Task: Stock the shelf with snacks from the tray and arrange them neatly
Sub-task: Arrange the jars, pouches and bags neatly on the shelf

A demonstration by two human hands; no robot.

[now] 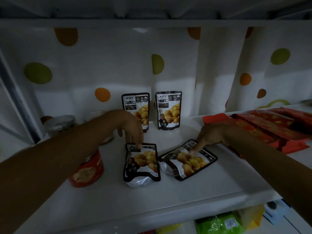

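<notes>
Two chestnut snack pouches stand upright at the back of the white shelf (194, 191): the left standing pouch (139, 105) and the right standing pouch (168, 110). Two more lie flat nearer me: the left flat pouch (141, 164) and the right flat pouch (189, 161), which is turned at an angle. My left hand (131, 127) reaches down with fingertips pinching the top edge of the left flat pouch. My right hand (209, 137) rests fingertips on the top of the right flat pouch. The tray is out of view.
A red can (87, 171) stands left of the flat pouches, under my left forearm. A silver-lidded jar (59, 124) sits behind it. Red packets (263, 125) lie piled on the shelf's right. Green and yellow bags (219, 223) fill the shelf below. A dotted sheet (101, 65) forms the back wall.
</notes>
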